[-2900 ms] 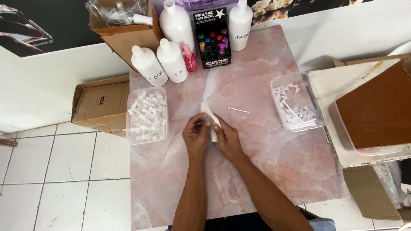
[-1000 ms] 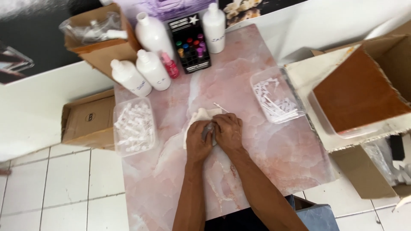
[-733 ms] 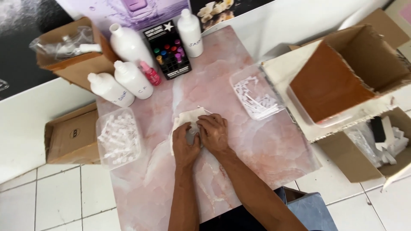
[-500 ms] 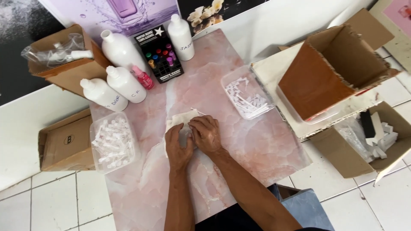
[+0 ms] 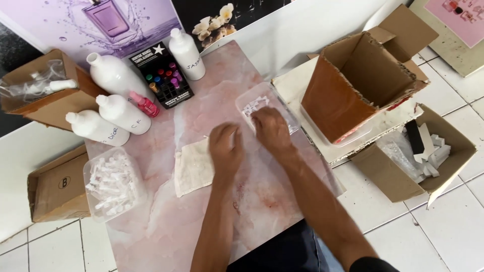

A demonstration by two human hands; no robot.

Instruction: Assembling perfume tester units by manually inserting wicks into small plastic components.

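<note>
On a pink marbled table [image 5: 262, 206], the left hand [image 5: 226, 148] rests palm down on the right edge of a pale cloth [image 5: 194, 167]. The right hand [image 5: 271, 128] reaches into a clear plastic tray [image 5: 252, 103] of small white pieces; whether it grips one is hard to tell, since the fingers hide them. Another clear tray [image 5: 112, 182] of small white vials sits at the table's left edge. Four white bottles [image 5: 123, 113], a small pink bottle [image 5: 146, 105] and a black box [image 5: 161, 74] of coloured vials stand at the far side. An open cardboard box [image 5: 363, 75] stands to the right.
</note>
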